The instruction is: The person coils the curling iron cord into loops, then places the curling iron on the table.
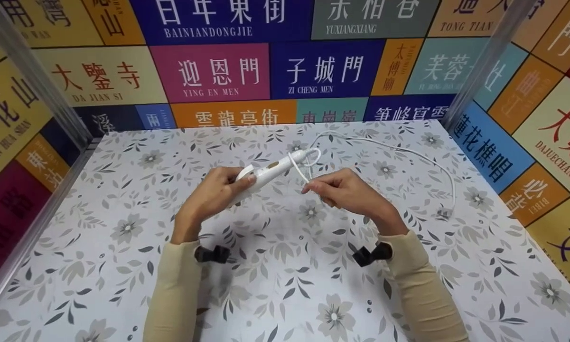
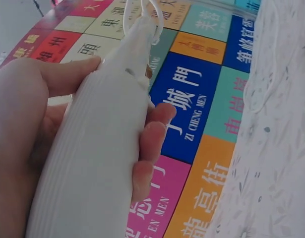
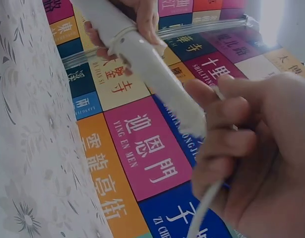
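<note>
A white, wand-shaped corded appliance [image 1: 277, 170], resembling a hair styling iron, is held above the table by my left hand [image 1: 216, 190]. In the left wrist view, the fingers [image 2: 153, 139] wrap around its ribbed white body [image 2: 92, 144]. A brownish panel [image 1: 269, 165] marks its side. The white cord [image 1: 408, 149] leaves its narrow far end and loops around it there. My right hand [image 1: 346, 190] pinches a stretch of that cord beside the appliance. In the right wrist view, the cord [image 3: 206, 208] hangs below the curled right hand [image 3: 271, 139].
The cord runs across the flower-patterned table [image 1: 285, 294] to a plug [image 1: 443, 213] at the right, whose details are blurred. Colourful panels with printed characters [image 1: 209, 71] enclose the table's back and sides. Black wrist mounts [image 1: 213, 254] sit on both sleeves.
</note>
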The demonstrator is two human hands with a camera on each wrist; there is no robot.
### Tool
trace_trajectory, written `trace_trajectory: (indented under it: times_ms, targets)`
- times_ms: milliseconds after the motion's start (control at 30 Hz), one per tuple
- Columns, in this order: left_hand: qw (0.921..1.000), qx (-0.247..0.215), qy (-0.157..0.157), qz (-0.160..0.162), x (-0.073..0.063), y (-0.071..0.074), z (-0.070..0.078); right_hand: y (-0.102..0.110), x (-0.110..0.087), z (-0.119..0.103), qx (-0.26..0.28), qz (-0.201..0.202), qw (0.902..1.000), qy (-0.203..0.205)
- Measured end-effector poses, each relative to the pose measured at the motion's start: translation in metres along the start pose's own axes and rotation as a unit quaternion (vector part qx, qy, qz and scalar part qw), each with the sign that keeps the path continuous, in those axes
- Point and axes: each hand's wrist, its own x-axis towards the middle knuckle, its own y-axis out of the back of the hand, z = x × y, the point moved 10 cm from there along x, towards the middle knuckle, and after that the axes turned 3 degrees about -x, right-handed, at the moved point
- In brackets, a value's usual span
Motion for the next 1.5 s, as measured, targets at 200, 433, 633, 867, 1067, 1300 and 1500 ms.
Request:
trace_trajectory:
  times_ms: [200, 433, 633, 867, 1067, 1300, 1500]
  targets:
    - [0.9981, -0.021, -0.045, -0.036, -0.005, -0.001, 0.01, -0.005, 0.004, 0.034, -0.027, -0.06, 0.9972, -0.035]
    - [0.9929, 0.0, -0.068, -0.098, -0.01, -0.021, 0.021, 0.018, 0.002, 0.077, -0.067, 0.002, 0.9859, -0.153]
    - [0.9878, 0.037, -0.081, -0.128, -0.009, -0.04, 0.025, 0.03, 0.003, 0.073, -0.07, 0.051, 0.9861, -0.142]
    - [0.9866, 0.054, -0.059, -0.142, -0.006, -0.052, 0.019, 0.034, 0.002, 0.057, -0.061, 0.09, 0.9857, -0.129]
    - [0.9875, 0.062, -0.046, -0.137, -0.004, -0.056, 0.016, 0.032, 0.0, 0.036, -0.087, 0.118, 0.9822, -0.117]
    - [0.9894, 0.082, -0.035, -0.115, -0.001, -0.053, 0.017, 0.027, -0.004, 0.009, -0.135, 0.125, 0.9784, -0.094]
    - [0.9922, 0.106, -0.04, -0.053, 0.005, -0.04, 0.017, 0.015, -0.007, -0.008, -0.134, 0.102, 0.9829, -0.074]
